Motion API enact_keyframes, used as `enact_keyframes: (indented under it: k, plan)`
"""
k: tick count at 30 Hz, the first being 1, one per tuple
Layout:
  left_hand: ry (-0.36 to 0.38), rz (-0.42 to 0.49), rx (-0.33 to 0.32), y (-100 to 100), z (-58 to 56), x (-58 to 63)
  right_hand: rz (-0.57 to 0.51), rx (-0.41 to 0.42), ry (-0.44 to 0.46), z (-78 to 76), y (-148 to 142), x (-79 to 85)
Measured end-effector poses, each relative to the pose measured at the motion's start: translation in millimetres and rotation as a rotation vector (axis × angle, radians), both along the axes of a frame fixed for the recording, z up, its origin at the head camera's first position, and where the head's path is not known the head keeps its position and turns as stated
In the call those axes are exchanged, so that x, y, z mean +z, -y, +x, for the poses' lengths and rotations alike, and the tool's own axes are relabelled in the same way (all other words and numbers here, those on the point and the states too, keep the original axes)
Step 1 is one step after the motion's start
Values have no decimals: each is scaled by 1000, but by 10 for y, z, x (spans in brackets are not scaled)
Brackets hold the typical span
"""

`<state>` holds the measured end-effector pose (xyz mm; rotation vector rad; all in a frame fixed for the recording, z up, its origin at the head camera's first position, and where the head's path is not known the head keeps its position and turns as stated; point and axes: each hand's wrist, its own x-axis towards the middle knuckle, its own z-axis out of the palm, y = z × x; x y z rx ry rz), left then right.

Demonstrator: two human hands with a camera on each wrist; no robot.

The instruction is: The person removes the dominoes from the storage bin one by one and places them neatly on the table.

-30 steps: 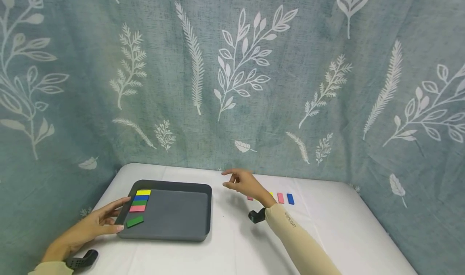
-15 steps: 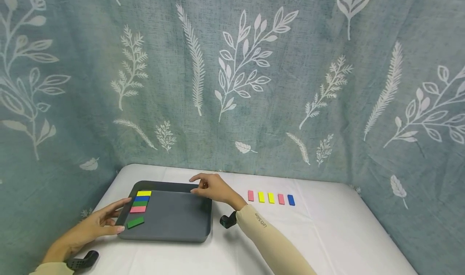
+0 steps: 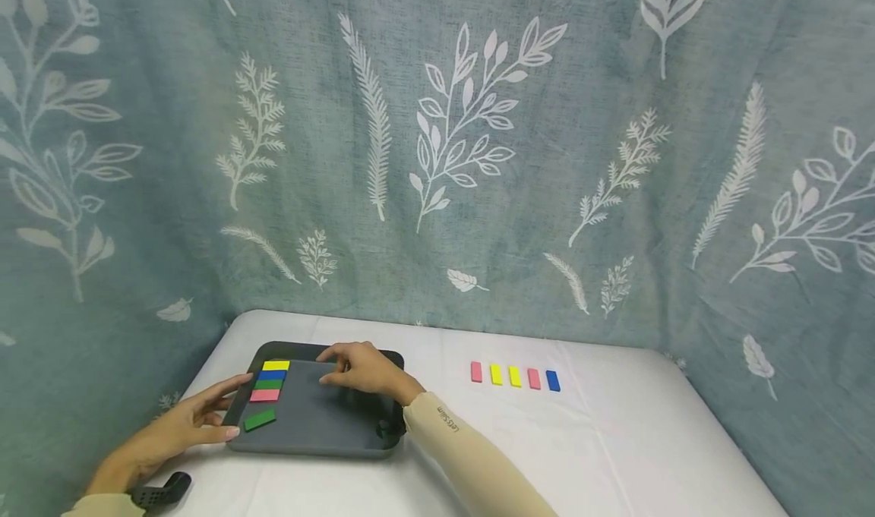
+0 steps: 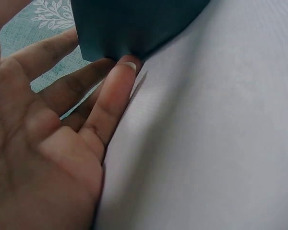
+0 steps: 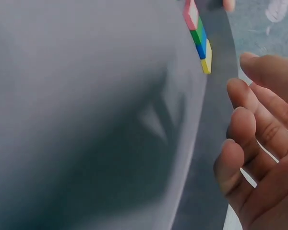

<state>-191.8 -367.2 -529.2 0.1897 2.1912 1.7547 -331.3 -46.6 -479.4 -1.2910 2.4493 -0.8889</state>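
My left hand [image 3: 181,430] rests at the left side of a dark grey tray [image 3: 321,449], its fingertips against the outer wall and its thumb at the near corner. Over the tray's far right part, my right hand [image 3: 365,367] hovers with loosely bent fingers and nothing between them. Inside, along the left wall, small flat blocks lie side by side in a column: yellow [image 3: 276,365], blue [image 3: 273,375], green [image 3: 269,385] and pink [image 3: 264,395]. A second green block [image 3: 260,420] sits apart below them, at a slant. The right wrist view shows the column's end beyond the fingers [image 5: 242,127].
On the white-covered table [image 3: 615,441], right of the tray, a spaced row holds a pink block [image 3: 476,372], two yellow blocks [image 3: 496,374], another pink block [image 3: 534,379] and a blue block [image 3: 553,381]. A patterned teal curtain [image 3: 383,274] hangs behind and at the sides.
My right hand has moved left from above the table to over the tray, uncovering the row of blocks. The left hand has stayed at the tray's side.
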Motion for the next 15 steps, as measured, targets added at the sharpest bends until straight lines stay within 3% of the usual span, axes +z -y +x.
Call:
enact_keyframes:
  k: [10,15]
  plan:
    - [-2,-42,14,-15,-14,10,57,9,-5,52,191,-111]
    - [-17,-64,19,-26,-25,3,76,36,48,87,257,-146]
